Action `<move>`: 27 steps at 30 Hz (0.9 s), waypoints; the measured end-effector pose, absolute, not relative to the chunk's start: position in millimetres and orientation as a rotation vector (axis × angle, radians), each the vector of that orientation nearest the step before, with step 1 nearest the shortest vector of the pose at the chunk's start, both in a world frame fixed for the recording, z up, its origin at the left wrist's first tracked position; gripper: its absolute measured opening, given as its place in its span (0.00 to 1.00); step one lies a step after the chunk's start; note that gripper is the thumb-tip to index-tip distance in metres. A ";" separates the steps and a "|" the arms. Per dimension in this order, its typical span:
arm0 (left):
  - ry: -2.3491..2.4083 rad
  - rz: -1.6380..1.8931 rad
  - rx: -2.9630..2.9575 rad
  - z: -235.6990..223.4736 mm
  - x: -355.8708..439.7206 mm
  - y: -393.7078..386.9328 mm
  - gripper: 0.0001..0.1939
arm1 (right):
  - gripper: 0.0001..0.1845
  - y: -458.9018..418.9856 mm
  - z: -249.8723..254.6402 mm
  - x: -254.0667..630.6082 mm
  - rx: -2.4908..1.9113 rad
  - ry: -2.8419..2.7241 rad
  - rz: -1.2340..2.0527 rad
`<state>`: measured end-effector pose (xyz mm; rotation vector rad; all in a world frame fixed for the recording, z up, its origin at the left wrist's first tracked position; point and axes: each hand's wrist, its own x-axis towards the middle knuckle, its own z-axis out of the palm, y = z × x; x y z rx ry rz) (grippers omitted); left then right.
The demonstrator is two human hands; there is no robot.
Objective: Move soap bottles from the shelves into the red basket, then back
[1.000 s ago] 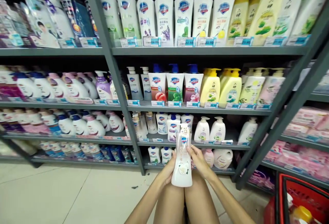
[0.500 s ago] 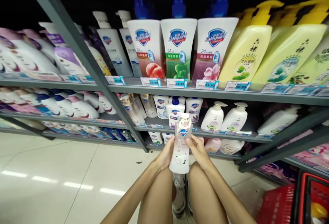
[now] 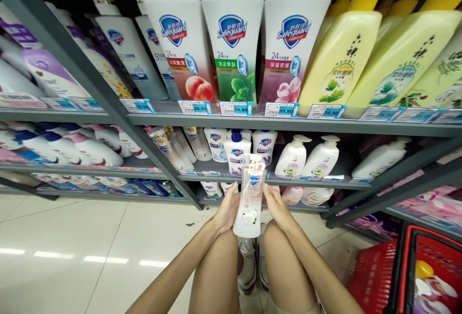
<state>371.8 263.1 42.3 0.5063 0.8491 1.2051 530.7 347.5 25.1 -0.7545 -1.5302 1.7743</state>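
A clear and white Safeguard body wash bottle (image 3: 250,203) is held upright, leaning slightly, above my knees, its front label with a white flower facing me. My left hand (image 3: 228,210) grips its left side, with the fingers partly hidden behind it. On the opposite side, my right hand (image 3: 276,204) holds the bottle's edge, its fingertips also going out of sight behind. Just beyond the bottle, a white pump bottle with a blue top (image 3: 237,153) stands on the lower shelf.
Large Safeguard pump bottles (image 3: 233,49) and yellow pump bottles (image 3: 341,59) line the upper shelf (image 3: 288,124) above price tags. A red shopping basket (image 3: 377,270) with items inside sits at my right. A slanting grey upright (image 3: 75,59) divides the shelving on the left.
The view has moved closer to the shelf, and more of the basket's contents show. My right fingers have shifted from the bottle's front to its side edge. Both hands still hold it.
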 end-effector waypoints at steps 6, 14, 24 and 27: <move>0.829 1.236 0.555 39.9 377.7 262.2 0.44 | 0.32 339.6 40.0 534.7 -0.668 -1.505 1.792; 0.818 1.234 0.570 35.3 379.0 262.2 0.42 | 0.33 334.4 39.6 540.0 -0.569 -1.494 1.864; 0.793 1.280 0.587 44.1 387.1 260.2 0.38 | 0.35 332.3 38.9 540.8 -0.549 -1.478 1.850; 0.806 1.280 0.589 44.7 388.1 261.3 0.39 | 0.35 332.8 37.8 542.3 -0.559 -1.475 1.842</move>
